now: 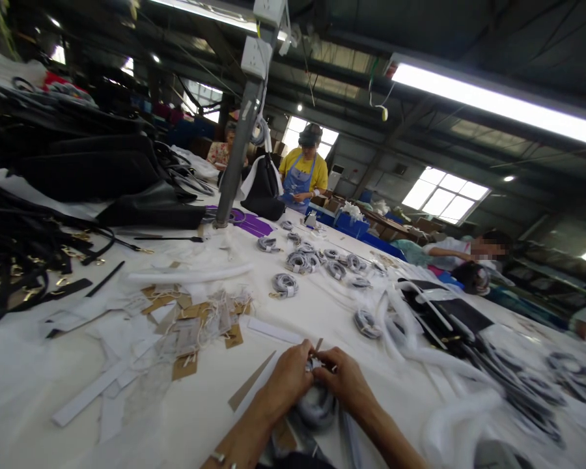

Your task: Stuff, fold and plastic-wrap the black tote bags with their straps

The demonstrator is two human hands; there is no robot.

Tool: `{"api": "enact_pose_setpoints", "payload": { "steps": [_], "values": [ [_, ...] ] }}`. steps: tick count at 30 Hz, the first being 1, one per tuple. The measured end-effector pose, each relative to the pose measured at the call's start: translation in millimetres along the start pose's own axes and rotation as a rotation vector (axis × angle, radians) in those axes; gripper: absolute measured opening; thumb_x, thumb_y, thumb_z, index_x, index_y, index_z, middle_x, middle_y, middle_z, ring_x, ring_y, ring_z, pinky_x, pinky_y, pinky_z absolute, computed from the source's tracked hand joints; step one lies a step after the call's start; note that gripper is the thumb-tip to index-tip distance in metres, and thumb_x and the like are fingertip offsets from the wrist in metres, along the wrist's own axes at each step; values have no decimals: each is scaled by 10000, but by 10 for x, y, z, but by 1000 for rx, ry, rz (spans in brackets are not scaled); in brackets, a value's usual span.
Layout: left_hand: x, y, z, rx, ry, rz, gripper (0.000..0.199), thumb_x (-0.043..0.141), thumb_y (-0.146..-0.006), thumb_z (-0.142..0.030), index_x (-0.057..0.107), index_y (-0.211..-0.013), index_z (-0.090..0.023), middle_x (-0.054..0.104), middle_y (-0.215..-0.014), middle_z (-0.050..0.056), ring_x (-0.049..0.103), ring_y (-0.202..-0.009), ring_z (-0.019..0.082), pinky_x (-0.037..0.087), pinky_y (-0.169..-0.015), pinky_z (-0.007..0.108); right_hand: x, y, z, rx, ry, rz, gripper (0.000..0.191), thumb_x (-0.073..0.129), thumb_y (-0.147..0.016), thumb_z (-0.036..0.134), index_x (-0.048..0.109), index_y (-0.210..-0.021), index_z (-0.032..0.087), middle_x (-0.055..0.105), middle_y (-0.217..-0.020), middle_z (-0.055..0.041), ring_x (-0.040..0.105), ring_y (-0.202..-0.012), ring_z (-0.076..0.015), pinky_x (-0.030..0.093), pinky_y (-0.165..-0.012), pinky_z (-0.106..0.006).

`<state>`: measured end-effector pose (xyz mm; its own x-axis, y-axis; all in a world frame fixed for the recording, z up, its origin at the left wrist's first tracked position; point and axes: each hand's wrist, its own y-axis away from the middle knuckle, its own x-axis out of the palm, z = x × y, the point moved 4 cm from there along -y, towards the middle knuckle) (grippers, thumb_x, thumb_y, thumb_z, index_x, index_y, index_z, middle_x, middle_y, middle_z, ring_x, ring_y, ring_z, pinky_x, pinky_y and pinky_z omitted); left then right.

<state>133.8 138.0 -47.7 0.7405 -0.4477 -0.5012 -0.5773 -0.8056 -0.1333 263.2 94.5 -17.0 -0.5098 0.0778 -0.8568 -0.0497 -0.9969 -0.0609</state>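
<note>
Grey coil (316,412), left hand (294,366), right hand (342,376) pinched at its upper edge, tags (184,367) unreadable

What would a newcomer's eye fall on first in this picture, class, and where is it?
Probably the left hand and right hand, close together at a grey coil low in the centre. The bright tube light slanting across the upper right might pull the eye next, then the heap of black straps along the left edge.
</note>
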Motion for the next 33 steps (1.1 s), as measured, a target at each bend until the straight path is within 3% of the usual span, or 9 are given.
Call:
{"api": "enact_pose_setpoints", "payload": {
  "steps": [4, 9, 17, 22, 24, 30, 33],
  "values": [
    [18, -1, 32, 8, 35, 10, 321, 576, -654, -140, 553, -969, -204, 678, -1025, 50, 608, -972, 204, 429, -821, 257, 13, -122, -64, 63, -59, 180, 218, 611, -698, 205, 764, -852, 201, 698, -746, -5, 619, -749, -189, 420, -677, -256],
    [48, -27, 69, 25, 46, 9, 400, 603, -683, -170, 552, -1077, -215, 665, -1099, 53, 595, -1030, 212, 432, -862, 266, 20, -205, -219, 183, -171, 227, 181, 707, -625, 242, 730, -785, 161, 646, -626, 22, 558, -616, -142, 375, -568, -231],
    [82, -62, 78, 31, -9, 23, 389, 614, -702, -169, 561, -1085, -208, 669, -1083, 54, 598, -1020, 221, 436, -870, 290, -53, -102, -162, 162, -46, -15, 175, 732, -604, 245, 588, -679, 181, 574, -610, 42, 507, -594, -133, 341, -547, -239],
    [25, -33, 0, 49, -22, 39, 333, 598, -736, -177, 575, -1067, -198, 672, -1080, 57, 603, -1004, 214, 436, -869, 286, -89, 68, 51, -111, 23, -107, 66, 591, -777, 252, 585, -731, 205, 652, -818, -22, 587, -811, -188, 412, -747, -284],
    [4, -18, -20, 64, -25, 36, 284, 587, -753, -194, 583, -1037, -192, 679, -1042, 57, 613, -963, 213, 443, -839, 284, -84, 109, 104, -176, 30, -113, 75, 524, -833, 249, 584, -807, 214, 660, -827, -25, 596, -799, -186, 410, -742, -281],
    [-7, -7, -27, 94, -82, 29, 273, 551, -732, -140, 583, -1000, -185, 679, -993, 58, 620, -936, 208, 440, -816, 277, -75, 51, 109, -110, -62, -124, 78, 526, -837, 288, 539, -800, 221, 620, -714, 10, 575, -676, -158, 400, -659, -258],
    [5, -23, -16, 53, -138, 35, 264, 562, -710, -132, 583, -966, -190, 679, -951, 55, 623, -919, 214, 439, -801, 279, -69, 21, 31, 26, -94, -182, 138, 577, -797, 333, 532, -738, 216, 587, -643, 23, 550, -621, -153, 391, -611, -257]
  ]
}}
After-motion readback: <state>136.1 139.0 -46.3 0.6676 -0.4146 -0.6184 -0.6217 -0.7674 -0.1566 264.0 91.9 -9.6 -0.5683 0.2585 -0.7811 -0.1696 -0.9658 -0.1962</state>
